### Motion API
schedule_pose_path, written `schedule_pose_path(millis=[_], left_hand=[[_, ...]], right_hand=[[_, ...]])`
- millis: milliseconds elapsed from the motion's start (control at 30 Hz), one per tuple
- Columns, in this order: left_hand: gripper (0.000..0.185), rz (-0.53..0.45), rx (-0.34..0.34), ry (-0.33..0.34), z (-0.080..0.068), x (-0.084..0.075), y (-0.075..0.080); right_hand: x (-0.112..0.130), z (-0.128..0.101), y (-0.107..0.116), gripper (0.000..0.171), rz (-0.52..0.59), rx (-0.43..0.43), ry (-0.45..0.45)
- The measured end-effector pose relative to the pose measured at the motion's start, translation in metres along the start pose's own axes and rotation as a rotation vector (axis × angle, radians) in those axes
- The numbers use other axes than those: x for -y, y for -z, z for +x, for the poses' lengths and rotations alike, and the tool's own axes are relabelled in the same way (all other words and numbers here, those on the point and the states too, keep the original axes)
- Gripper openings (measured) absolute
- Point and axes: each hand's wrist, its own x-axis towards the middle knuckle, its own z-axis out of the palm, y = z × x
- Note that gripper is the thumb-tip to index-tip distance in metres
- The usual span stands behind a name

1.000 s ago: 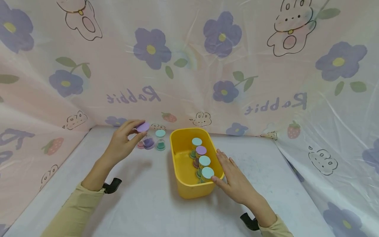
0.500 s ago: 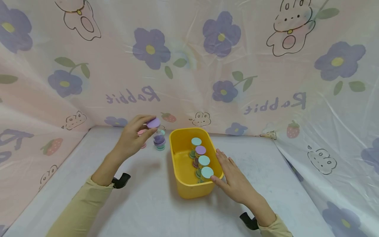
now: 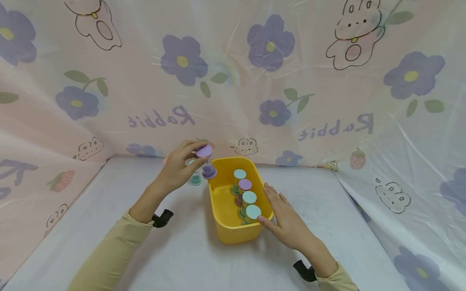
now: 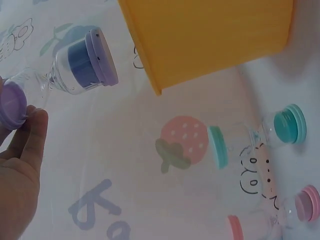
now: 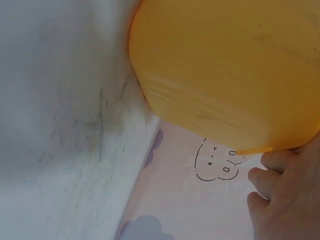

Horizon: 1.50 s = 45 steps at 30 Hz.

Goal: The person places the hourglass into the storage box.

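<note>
My left hand pinches a purple-capped hourglass by its top end, beside the far left corner of the yellow bin. In the left wrist view that hourglass shows purple sand in its lower bulb, clear of the table. My right hand rests with straight fingers along the bin's right rim. Inside the bin, several hourglasses stand in a row along the right wall: teal-capped ones and one with a purple cap.
Left of the bin a teal hourglass and a pink hourglass stand on the white table. Behind the table hangs a sheet printed with flowers and rabbits.
My left hand has carried the purple hourglass to the right, from beside the pink and teal ones up to the bin's far left corner. The right hand stays at the rim.
</note>
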Motion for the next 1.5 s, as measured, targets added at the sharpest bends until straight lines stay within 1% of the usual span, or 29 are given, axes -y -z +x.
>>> schedule_pose_path(millis=[100, 233, 367, 433, 567, 700, 800, 900, 1133, 1333, 1500], left_hand=[[0.045, -0.013, 0.022, 0.015, 0.003, 0.001, -0.006], [0.045, -0.004, 0.06, 0.043, 0.007, 0.002, -0.012], [0.044, -0.009, 0.111, 0.054, 0.012, 0.006, -0.019], [0.043, -0.006, 0.132, 0.048, 0.013, 0.009, -0.023], [0.041, 0.019, 0.18, 0.052, 0.016, 0.013, -0.03], [0.041, 0.042, 0.234, 0.095, 0.019, 0.014, -0.035], [0.042, 0.076, 0.271, 0.135, 0.019, 0.016, -0.039], [0.042, 0.109, 0.307, 0.15, 0.02, 0.018, -0.042], [0.044, 0.209, 0.401, 0.147, 0.024, 0.026, -0.049], [0.041, 0.279, 0.507, 0.164, 0.03, 0.034, -0.055], [0.041, 0.329, 0.582, 0.178, 0.036, 0.039, -0.058]], right_hand=[[0.001, 0.0, 0.0, 0.083, 0.005, -0.001, 0.0], [0.001, 0.0, 0.0, 0.083, 0.006, -0.006, 0.005], [0.001, 0.0, 0.0, 0.083, 0.003, -0.01, 0.013], [0.001, 0.0, 0.0, 0.083, 0.002, -0.01, 0.015], [0.0, 0.0, 0.0, 0.083, 0.007, -0.006, 0.013], [0.0, -0.001, -0.001, 0.083, 0.005, -0.005, 0.006], [-0.001, -0.001, -0.001, 0.083, 0.002, -0.006, 0.003], [-0.001, -0.001, -0.001, 0.083, 0.004, -0.003, -0.002], [-0.002, 0.0, -0.002, 0.084, -0.002, -0.005, 0.002], [-0.001, 0.0, -0.001, 0.084, 0.001, -0.001, -0.002], [-0.001, 0.0, -0.001, 0.084, 0.002, -0.001, -0.003]])
